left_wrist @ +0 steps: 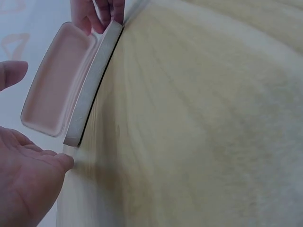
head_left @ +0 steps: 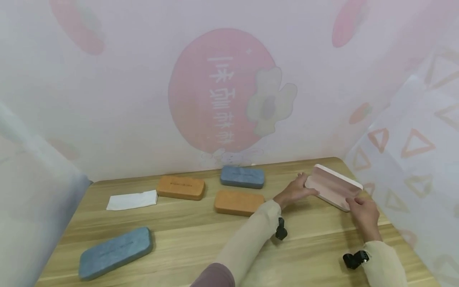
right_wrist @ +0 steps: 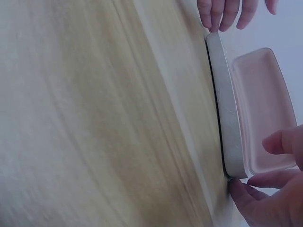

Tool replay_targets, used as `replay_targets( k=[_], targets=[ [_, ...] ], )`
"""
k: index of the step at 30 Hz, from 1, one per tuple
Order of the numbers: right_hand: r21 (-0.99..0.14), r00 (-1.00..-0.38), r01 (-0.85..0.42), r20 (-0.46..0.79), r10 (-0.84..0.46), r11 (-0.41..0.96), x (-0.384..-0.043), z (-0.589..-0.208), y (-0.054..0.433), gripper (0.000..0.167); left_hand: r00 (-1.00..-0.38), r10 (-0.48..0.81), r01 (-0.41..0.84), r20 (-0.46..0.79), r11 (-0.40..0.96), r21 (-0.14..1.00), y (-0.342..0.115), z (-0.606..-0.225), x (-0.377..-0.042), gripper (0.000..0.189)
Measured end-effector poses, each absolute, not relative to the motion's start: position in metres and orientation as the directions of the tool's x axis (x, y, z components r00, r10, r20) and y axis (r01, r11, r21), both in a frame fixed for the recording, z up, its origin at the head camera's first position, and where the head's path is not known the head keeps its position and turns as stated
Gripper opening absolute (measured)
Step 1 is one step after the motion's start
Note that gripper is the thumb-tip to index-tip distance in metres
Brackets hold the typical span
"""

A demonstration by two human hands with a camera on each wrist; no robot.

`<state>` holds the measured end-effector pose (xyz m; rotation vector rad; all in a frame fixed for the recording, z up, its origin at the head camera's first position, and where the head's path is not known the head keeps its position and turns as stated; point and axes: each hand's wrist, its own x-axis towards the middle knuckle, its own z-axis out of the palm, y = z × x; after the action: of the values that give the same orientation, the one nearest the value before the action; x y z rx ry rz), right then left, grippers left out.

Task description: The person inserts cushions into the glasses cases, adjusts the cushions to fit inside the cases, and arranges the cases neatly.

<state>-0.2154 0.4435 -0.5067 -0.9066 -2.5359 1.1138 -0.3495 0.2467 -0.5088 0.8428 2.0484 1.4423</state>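
An opened glasses case (head_left: 331, 186), white outside with a pale pink lining, sits at the table's right side, its lid tilted up at the back. My left hand (head_left: 295, 189) is at its left end; in the left wrist view the thumb stands apart and the extended fingertips are right at the case's end. At the opposite end, my right hand (head_left: 363, 215) pinches the near right corner. In the right wrist view its thumb overlaps the pink lining (right_wrist: 260, 99), while the other fingers are bent at the outer corner.
Two orange cases (head_left: 181, 188) (head_left: 238, 202) lie mid-table, with a blue case (head_left: 242, 177) behind. Another blue case (head_left: 115, 253) lies front left. A folded white cloth (head_left: 132, 200) lies left of the orange cases. A printed curtain (head_left: 136, 99) borders the wooden table (head_left: 179, 243).
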Motion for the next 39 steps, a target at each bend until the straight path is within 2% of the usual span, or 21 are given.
replay_targets(
  k=[6, 17, 25, 29, 32, 34, 38, 39],
  targets=[
    [-0.774, -0.754, 0.462, -0.086, 0.651, 0.433, -0.213, -0.507, 0.438, 0.063, -0.68, 0.725, 0.164, -0.106, 0.292, 0.942, 0.25, -0.51, -0.351, 0.091],
    [-0.777, -0.732, 0.45, -0.037, 0.68, 0.441, -0.215, -0.514, 0.426, 0.057, -0.667, 0.74, 0.163, -0.093, 0.267, 0.95, 0.239, -0.508, -0.347, 0.074],
    [-0.762, -0.718, 0.425, 0.045, 0.694, 0.489, -0.211, -0.512, 0.42, 0.045, -0.692, 0.708, 0.144, -0.14, 0.326, 0.934, 0.231, -0.506, -0.338, 0.082],
    [-0.771, -0.75, 0.422, 0.0, 0.662, 0.478, -0.206, -0.51, 0.417, 0.049, -0.703, 0.697, 0.152, -0.14, 0.339, 0.928, 0.225, -0.504, -0.332, 0.083],
    [-0.781, -0.77, 0.439, -0.071, 0.634, 0.445, -0.201, -0.508, 0.417, 0.062, -0.706, 0.696, 0.17, -0.132, 0.348, 0.922, 0.22, -0.504, -0.325, 0.077],
    [-0.784, -0.773, 0.453, -0.108, 0.625, 0.424, -0.2, -0.507, 0.418, 0.064, -0.713, 0.691, 0.173, -0.121, 0.341, 0.924, 0.217, -0.505, -0.32, 0.067],
    [-0.783, -0.777, 0.465, -0.137, 0.614, 0.413, -0.198, -0.507, 0.416, 0.065, -0.74, 0.666, 0.171, -0.097, 0.325, 0.93, 0.209, -0.507, -0.313, 0.026],
    [-0.781, -0.777, 0.467, -0.14, 0.613, 0.413, -0.198, -0.508, 0.415, 0.065, -0.744, 0.663, 0.18, -0.085, 0.321, 0.93, 0.207, -0.507, -0.312, 0.022]
  ],
)
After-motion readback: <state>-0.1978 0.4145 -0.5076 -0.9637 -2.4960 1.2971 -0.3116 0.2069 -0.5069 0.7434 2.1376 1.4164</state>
